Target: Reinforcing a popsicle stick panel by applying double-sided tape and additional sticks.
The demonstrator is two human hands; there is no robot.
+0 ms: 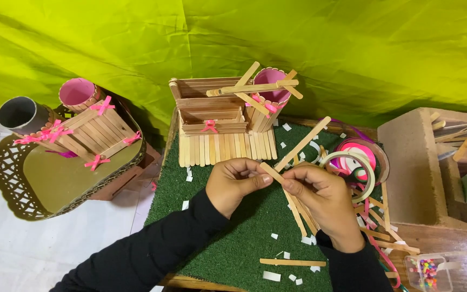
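Observation:
Over the green turf mat (228, 238), my left hand (233, 184) and my right hand (320, 197) meet on a short wooden craft stick (272, 173). Both pinch it, the left at its near end, the right a little further along. A longer stick (304, 143) slants up behind them, toward a stick-built organiser (212, 116) with pink bows and a pink cup holder (268, 97) at the mat's far edge. More sticks (298, 213) lie under my right hand.
A gold scalloped tray (44, 178) on the left carries a second stick organiser (90, 132) with grey and pink tubes. Pink ribbon and tape rolls (360, 159) sit right of my hands. A cardboard box (439, 162) of sticks and a bead container (428, 270) lie further right.

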